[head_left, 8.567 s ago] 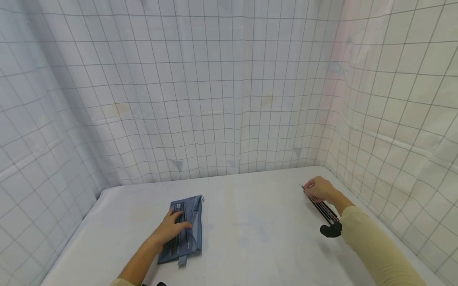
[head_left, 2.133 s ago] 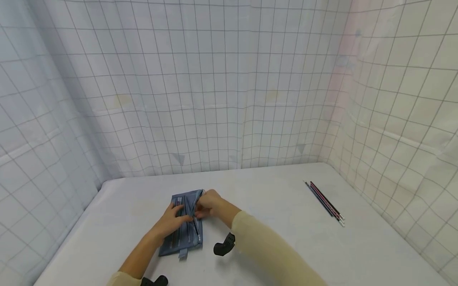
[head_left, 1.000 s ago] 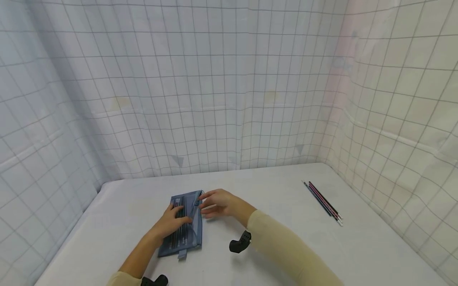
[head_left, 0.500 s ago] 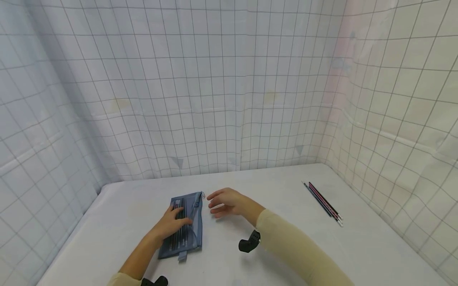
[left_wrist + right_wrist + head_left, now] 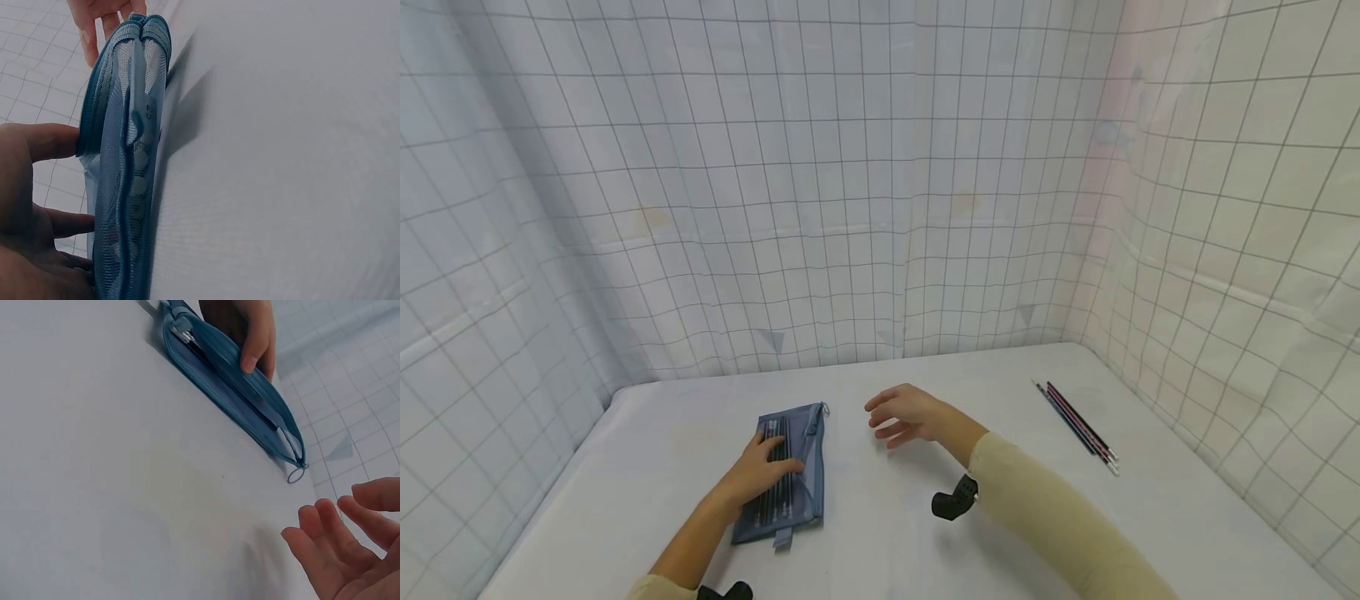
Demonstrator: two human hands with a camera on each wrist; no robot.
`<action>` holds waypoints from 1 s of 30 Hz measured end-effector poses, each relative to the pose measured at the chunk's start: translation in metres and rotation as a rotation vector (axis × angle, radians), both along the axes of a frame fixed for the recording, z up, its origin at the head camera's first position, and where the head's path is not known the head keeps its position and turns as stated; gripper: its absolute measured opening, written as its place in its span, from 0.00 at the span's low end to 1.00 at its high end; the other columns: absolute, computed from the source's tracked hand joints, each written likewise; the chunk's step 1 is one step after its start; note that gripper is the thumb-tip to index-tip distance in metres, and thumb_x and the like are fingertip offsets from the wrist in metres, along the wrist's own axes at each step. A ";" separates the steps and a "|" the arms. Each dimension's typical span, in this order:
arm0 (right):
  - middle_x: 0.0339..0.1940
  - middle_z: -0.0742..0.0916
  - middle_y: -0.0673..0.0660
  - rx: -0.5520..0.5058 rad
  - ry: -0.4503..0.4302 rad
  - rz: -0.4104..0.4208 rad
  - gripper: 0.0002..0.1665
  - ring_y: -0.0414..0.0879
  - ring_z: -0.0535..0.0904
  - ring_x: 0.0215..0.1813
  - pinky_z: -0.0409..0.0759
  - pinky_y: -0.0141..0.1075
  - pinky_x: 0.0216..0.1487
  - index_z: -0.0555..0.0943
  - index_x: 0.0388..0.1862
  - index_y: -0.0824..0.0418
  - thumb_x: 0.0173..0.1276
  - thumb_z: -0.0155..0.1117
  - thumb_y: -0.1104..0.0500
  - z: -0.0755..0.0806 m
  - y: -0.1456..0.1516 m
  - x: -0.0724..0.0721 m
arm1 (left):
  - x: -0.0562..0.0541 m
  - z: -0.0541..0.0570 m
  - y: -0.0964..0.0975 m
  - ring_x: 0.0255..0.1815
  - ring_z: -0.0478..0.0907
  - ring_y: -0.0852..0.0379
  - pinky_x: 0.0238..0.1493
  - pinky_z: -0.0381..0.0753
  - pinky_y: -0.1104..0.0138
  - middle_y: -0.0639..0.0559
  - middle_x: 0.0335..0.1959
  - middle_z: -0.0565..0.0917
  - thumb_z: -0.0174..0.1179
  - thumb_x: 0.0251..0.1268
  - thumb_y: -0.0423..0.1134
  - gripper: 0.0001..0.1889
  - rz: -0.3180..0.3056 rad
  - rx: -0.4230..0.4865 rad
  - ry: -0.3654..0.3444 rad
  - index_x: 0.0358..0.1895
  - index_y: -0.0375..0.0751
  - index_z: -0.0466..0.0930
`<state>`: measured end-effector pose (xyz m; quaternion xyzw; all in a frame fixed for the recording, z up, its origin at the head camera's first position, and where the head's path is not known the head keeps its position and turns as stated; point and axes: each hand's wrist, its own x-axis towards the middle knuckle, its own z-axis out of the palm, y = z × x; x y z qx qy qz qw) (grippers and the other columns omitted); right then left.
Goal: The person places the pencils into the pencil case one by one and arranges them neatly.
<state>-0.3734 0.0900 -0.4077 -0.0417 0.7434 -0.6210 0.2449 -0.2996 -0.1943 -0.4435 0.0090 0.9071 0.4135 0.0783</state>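
A blue mesh pencil case (image 5: 805, 492) lies flat on the left of the table, several pencils (image 5: 775, 500) visible through its mesh. My left hand (image 5: 756, 471) rests on top of it with spread fingers. In the right wrist view the case's zipped side (image 5: 231, 394) gapes, and a metal ring (image 5: 296, 475) hangs at its end. Over the middle of the table my right hand (image 5: 910, 414) is in the air, fingers loosely extended and holding nothing. Toward the right edge lie several dark and reddish pencils (image 5: 1078, 425) with white ends, in a loose bundle.
A white cloth covers the table (image 5: 925, 533). White curtains with a dark grid (image 5: 865, 208) stand behind it and along both sides. Each wrist carries a small black camera; the right one (image 5: 955, 498) shows below the sleeve.
My right hand was at the right-hand pencils, then at the case's opening with a pencil, which has gone inside. It has since drawn away to the right, unladen. The left hand stays on the case.
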 end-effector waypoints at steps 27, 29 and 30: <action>0.49 0.87 0.61 0.233 0.147 -0.075 0.23 0.56 0.88 0.47 0.88 0.46 0.44 0.79 0.65 0.67 0.72 0.66 0.64 0.019 0.085 -0.001 | 0.001 -0.002 -0.002 0.77 0.38 0.17 0.70 0.46 0.27 0.19 0.79 0.39 0.66 0.66 0.52 0.46 0.003 0.011 -0.014 0.77 0.25 0.57; 0.50 0.87 0.61 0.238 0.152 -0.087 0.24 0.57 0.88 0.48 0.88 0.46 0.44 0.79 0.65 0.68 0.72 0.67 0.64 0.020 0.092 -0.001 | 0.000 -0.002 -0.003 0.76 0.38 0.17 0.70 0.45 0.27 0.19 0.79 0.39 0.66 0.66 0.52 0.46 0.007 0.012 -0.019 0.77 0.25 0.57; 0.51 0.87 0.61 0.241 0.157 -0.087 0.25 0.57 0.87 0.49 0.88 0.47 0.45 0.79 0.66 0.68 0.72 0.68 0.64 0.021 0.096 -0.002 | 0.000 -0.002 -0.003 0.76 0.38 0.17 0.70 0.45 0.27 0.19 0.79 0.39 0.66 0.66 0.52 0.46 0.007 0.012 -0.020 0.78 0.25 0.57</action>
